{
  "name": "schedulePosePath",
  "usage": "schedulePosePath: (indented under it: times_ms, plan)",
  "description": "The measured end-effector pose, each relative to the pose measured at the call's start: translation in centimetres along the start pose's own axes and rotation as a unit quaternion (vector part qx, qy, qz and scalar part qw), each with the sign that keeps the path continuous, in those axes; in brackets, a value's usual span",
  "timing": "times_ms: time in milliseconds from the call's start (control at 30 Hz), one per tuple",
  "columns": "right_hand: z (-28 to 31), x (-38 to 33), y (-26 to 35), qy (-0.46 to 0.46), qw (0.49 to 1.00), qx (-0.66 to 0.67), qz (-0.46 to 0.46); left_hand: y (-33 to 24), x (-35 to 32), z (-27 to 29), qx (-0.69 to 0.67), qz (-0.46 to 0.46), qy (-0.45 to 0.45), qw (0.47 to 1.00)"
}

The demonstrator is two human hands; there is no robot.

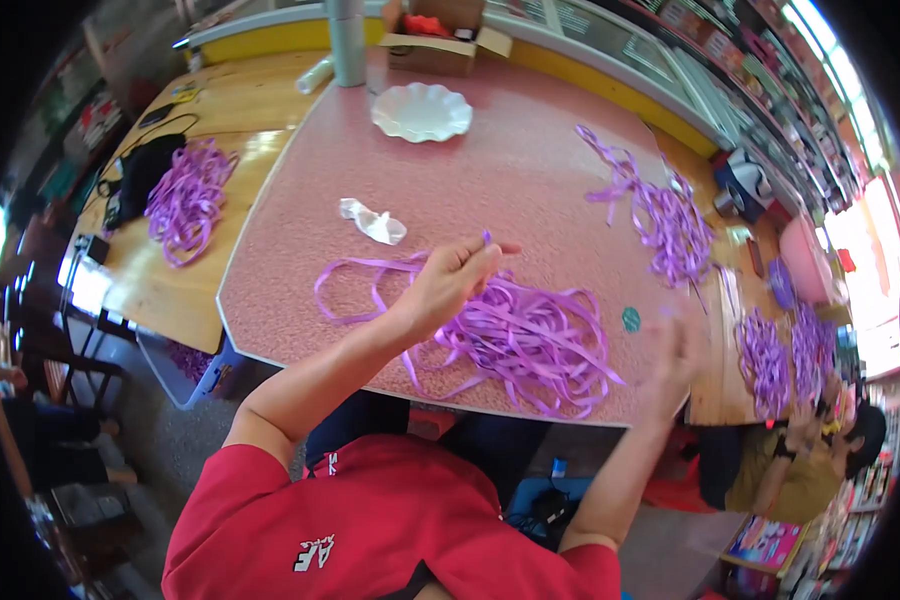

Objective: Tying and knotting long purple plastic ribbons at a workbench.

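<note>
My left hand [452, 285] is closed in a pinch over the near middle of the pink table [300, 190]. A short purple ribbon end pokes up between its thumb and forefinger. Under and beside that hand lies a loose heap of purple ribbon [530, 345], with loops spreading left across the tabletop. My right hand [675, 350] is raised near the table's right edge, apart from the heap. Motion smears its fingers, so whether it holds anything is not visible. A small round green piece [630, 319] lies between the heap and my right hand.
A crumpled white tissue [373, 221] and a white scalloped dish [422, 112] sit farther back. More ribbon piles lie at the right [675, 230] and on the left wooden table [188, 200]. An open cardboard box [430, 55] stands behind; another person [790, 470] works at the right.
</note>
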State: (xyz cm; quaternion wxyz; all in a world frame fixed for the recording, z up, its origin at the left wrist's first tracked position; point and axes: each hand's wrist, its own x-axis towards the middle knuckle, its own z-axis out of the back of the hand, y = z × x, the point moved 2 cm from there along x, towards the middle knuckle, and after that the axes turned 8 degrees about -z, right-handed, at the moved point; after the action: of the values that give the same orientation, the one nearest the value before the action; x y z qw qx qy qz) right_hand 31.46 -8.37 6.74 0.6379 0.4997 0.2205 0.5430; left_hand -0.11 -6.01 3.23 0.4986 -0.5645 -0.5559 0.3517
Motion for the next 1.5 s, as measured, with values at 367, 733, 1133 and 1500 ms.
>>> schedulePosePath:
  times_ms: [367,733,1133,1500]
  plan:
    - [-9.7,-2.5,7.1,0.226,0.959,0.055,0.164,-0.4,-1.5,-3.4,0.219,-0.119,0.155,0.956]
    - [-10.3,-2.5,6.0,0.183,0.964,0.101,0.165,-0.6,-2.1,-3.1,-0.064,-0.022,0.027,0.997]
    - [-8.3,-3.4,6.1,0.243,0.951,0.189,0.018,-0.9,-2.4,-2.2,-0.146,0.034,0.035,0.988]
    - [-9.2,-4.5,5.8,0.274,0.913,0.295,-0.066,-0.6,-2.8,-2.5,-0.153,0.022,0.047,0.987]
